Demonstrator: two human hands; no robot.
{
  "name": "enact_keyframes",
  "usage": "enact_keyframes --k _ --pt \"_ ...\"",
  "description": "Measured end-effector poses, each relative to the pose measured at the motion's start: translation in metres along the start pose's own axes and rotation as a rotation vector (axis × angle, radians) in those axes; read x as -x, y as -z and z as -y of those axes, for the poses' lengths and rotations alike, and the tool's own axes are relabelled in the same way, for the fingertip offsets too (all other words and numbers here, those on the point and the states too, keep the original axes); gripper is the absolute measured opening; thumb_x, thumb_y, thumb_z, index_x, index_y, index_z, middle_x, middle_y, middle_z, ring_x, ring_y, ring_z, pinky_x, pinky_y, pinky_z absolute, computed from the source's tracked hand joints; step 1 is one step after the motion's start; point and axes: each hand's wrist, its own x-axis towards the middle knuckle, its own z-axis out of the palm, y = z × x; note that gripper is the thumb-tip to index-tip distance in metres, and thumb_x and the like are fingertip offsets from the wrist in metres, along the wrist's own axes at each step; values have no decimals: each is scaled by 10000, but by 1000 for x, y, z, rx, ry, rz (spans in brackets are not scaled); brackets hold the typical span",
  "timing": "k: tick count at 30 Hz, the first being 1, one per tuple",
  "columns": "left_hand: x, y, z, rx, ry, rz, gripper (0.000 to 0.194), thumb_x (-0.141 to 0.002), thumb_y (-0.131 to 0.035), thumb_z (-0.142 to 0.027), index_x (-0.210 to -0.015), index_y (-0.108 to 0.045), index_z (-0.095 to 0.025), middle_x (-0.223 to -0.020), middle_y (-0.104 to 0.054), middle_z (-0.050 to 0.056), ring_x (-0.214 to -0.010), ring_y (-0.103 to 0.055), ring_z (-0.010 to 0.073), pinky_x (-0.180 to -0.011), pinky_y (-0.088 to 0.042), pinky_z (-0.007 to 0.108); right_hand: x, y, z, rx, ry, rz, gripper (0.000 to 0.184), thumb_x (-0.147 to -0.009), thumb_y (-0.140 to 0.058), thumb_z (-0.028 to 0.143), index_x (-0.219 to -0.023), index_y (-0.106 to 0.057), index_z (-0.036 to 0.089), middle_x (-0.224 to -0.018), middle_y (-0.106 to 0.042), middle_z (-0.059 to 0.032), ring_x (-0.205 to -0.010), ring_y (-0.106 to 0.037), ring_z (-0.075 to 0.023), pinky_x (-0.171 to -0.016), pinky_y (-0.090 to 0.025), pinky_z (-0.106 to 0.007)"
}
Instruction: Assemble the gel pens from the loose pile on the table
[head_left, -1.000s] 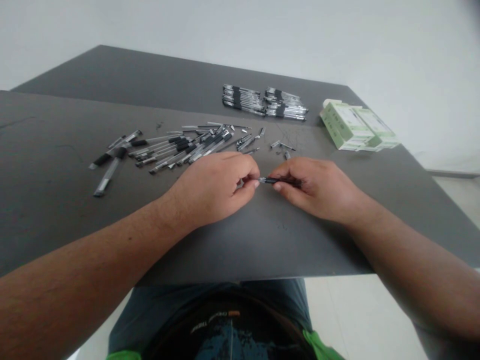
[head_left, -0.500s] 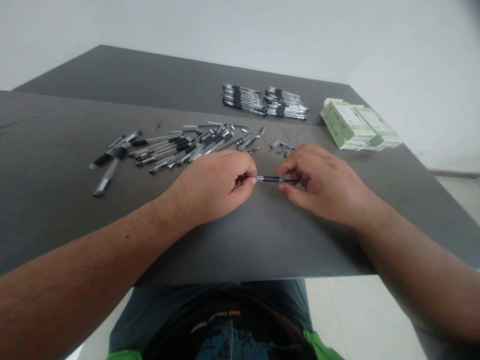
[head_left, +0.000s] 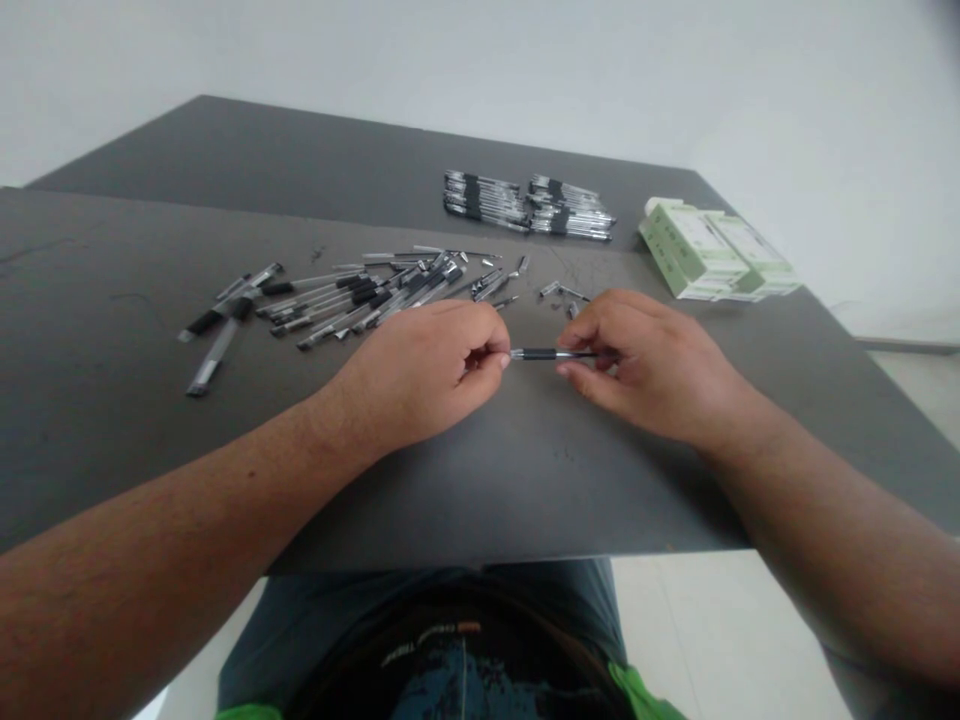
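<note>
Between my two hands a pen (head_left: 538,354) with a black rubber grip lies level, just above the grey table (head_left: 465,500). My left hand (head_left: 442,365) is closed, pinching the pen's clear tip end between thumb and index finger. At the other end my right hand (head_left: 649,365) has its fingers curled round the pen barrel, which runs into the palm out of sight. Beyond my left hand spreads a loose pile of pens and pen parts (head_left: 375,292). Several small clear pieces (head_left: 553,288) lie just past my right fingers.
Neat bundles of pens (head_left: 486,200) and more stacked pens (head_left: 571,210) lie farther back. Two green and white boxes (head_left: 701,250) stand at the right. A few capped pens (head_left: 219,345) lie crossed at the left. The table's front edge is close to my body.
My hands keep nearly the same places. The pen has shifted very slightly left, and my right fingers have opened a little around the barrel.
</note>
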Motion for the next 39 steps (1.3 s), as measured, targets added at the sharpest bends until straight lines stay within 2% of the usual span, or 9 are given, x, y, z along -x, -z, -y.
enact_keyframes --k 5,11,16,21,25,30,32,35,39 --pt "-1 2 -1 -15 22 3 120 -953 -624 -208 -948 -744 -216 -848 -750 11 -822 -702 195 -772 -503 323 -1 1 2 -6 5 62 108 -1079 -633 268 -1065 -734 231 -961 -775 -68 -888 -738 -237 -802 -574 -375" --pt "0 3 -2 15 6 5 116 -959 -612 -208 -943 -727 -214 -851 -756 15 -789 -690 186 -755 -511 321 -1 1 2 -25 -45 62 38 -993 -717 235 -1027 -702 243 -937 -756 -39 -835 -721 -222 -740 -548 -350" --pt "1 3 -1 15 6 3 113 -965 -617 -201 -949 -729 -208 -833 -746 12 -754 -671 180 -744 -509 316 -1 0 1 -47 5 90 125 -1096 -627 283 -1071 -731 217 -940 -777 -55 -864 -737 -216 -775 -551 -341" --pt "1 3 -1 19 -26 4 113 -966 -618 -178 -950 -726 -205 -852 -749 10 -760 -670 177 -729 -495 311 -1 0 2 -49 -48 51 49 -1008 -726 262 -1022 -694 226 -915 -763 -30 -798 -711 -193 -717 -534 -316" --pt "1 3 -1 19 -50 -24 109 -969 -621 -171 -933 -720 -198 -841 -740 7 -753 -660 173 -696 -466 311 -1 1 3 -80 -4 98 173 -1123 -589 292 -1040 -721 219 -919 -781 -52 -845 -733 -199 -757 -543 -325" --pt "2 4 -1 32 -39 -8 112 -965 -618 -164 -931 -720 -197 -836 -737 8 -755 -663 174 -679 -454 314 -1 0 3 -98 -57 67 70 -973 -740 225 -1027 -695 227 -912 -757 -32 -829 -730 -194 -713 -541 -305" --pt "2 4 -1 34 -33 -5 114 -963 -619 -161 -931 -721 -200 -837 -739 8 -762 -667 175 -687 -457 315 -1 0 3 -97 -35 73 11 -1010 -698 215 -1014 -701 224 -908 -759 -36 -824 -728 -190 -717 -539 -306" --pt "2 3 0 32 -28 -6 104 -961 -629 -161 -934 -721 -202 -835 -737 6 -772 -670 177 -694 -456 317 -1 -1 2 -107 2 87 135 -1105 -602 256 -1060 -724 219 -935 -787 -56 -853 -744 -198 -763 -553 -324" --pt "3 4 0 41 -31 -5 111 -965 -623 -162 -935 -724 -198 -835 -733 7 -770 -667 177 -698 -457 318 -1 -1 2 -99 -64 58 65 -1006 -733 259 -1049 -698 226 -922 -771 -34 -811 -728 -193 -713 -541 -310"
